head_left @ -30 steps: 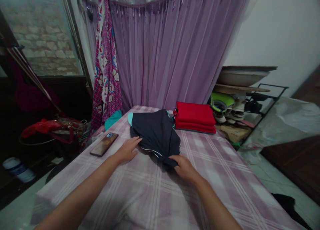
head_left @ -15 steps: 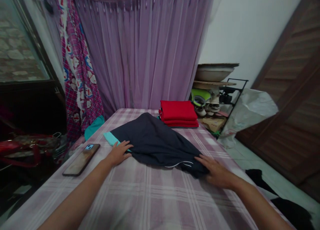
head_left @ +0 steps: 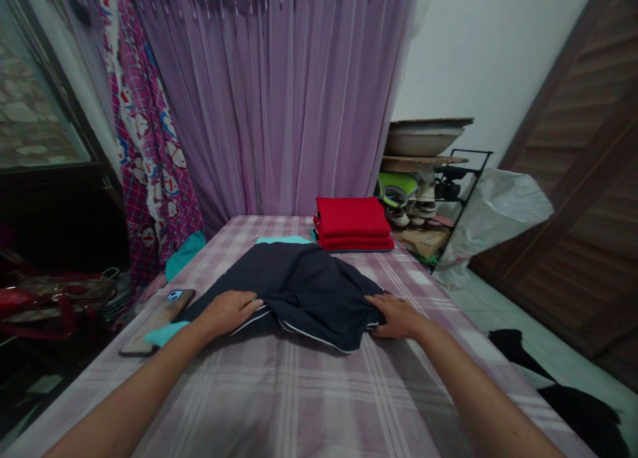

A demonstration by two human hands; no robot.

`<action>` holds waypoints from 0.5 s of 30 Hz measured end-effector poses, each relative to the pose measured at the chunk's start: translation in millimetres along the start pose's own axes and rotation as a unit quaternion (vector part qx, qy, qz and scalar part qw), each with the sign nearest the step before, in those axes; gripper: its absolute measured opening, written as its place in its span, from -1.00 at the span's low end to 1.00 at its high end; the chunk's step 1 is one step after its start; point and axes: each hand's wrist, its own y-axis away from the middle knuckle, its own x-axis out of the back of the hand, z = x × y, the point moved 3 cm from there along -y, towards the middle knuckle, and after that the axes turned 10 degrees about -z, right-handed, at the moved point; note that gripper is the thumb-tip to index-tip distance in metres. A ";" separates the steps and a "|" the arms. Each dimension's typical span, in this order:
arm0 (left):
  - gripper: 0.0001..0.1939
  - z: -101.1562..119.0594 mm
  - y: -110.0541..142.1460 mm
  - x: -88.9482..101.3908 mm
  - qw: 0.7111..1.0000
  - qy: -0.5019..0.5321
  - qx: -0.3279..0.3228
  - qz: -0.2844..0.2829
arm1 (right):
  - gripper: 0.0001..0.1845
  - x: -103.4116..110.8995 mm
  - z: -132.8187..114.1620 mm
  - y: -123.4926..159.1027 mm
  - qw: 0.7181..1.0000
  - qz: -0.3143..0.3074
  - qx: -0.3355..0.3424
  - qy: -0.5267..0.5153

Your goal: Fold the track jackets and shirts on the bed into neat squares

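Note:
A dark navy garment [head_left: 304, 285] with teal cuffs and white piping lies spread on the table covered by a pink checked cloth [head_left: 299, 391]. My left hand [head_left: 226, 310] rests flat on the garment's left part, fingers stretched out. At the garment's right edge, my right hand [head_left: 396, 315] presses down with its fingers together on the fabric. One teal cuff [head_left: 164, 333] pokes out beside my left forearm, over the end of a phone [head_left: 158, 318].
A folded red stack of clothes [head_left: 353, 222] sits at the table's far end. Purple curtains [head_left: 279, 99] hang behind. A rack with shoes and a basin [head_left: 423, 179] stands at the right, a white sack [head_left: 498, 212] beside it. Dark cloth [head_left: 573, 398] lies on the floor.
The garment has been turned and drawn toward me; its teal cuff now lies near the phone. Both hands moved closer together on the fabric.

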 end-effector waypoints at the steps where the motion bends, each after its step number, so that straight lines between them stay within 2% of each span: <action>1: -0.58 -0.3 0.3 4.4 1.000 -0.002 0.018 0.009 | -0.16 3.8 2.9 -3.7 0.998 -0.048 0.015 -0.039; 3: -0.62 -3.2 -5.3 10.6 0.998 -0.001 0.042 0.052 | -0.05 15.4 4.9 -15.8 0.981 -0.124 0.045 -0.139; 5: -0.63 -5.2 -18.0 10.1 0.994 0.003 0.020 0.111 | -0.05 31.8 5.5 -36.7 0.970 -0.061 0.033 -0.234; 7: -0.58 -5.0 -34.1 0.4 0.987 -0.001 -0.020 0.159 | -0.02 41.1 6.9 -63.5 0.942 0.044 -0.048 -0.330; 8: -0.55 -4.7 -42.2 -7.7 0.984 -0.007 -0.031 0.175 | 0.01 41.1 7.1 -77.8 0.911 0.082 -0.100 -0.391; 9: -0.53 -4.5 -49.9 -17.3 0.982 -0.012 -0.033 0.184 | 0.06 38.3 6.6 -92.3 0.867 0.104 -0.151 -0.463; 12: -0.53 -5.4 -66.3 -47.5 0.983 -0.012 -0.029 0.182 | 0.17 27.2 0.4 -134.1 0.709 0.139 -0.253 -0.644; 13: -0.53 -6.6 -69.3 -55.4 0.984 -0.005 -0.029 0.175 | 0.19 25.7 -1.6 -146.3 0.672 0.158 -0.274 -0.670; 15: -0.52 -10.0 -71.8 -65.6 0.986 0.011 -0.030 0.165 | 0.22 25.5 -4.0 -167.7 0.630 0.203 -0.306 -0.684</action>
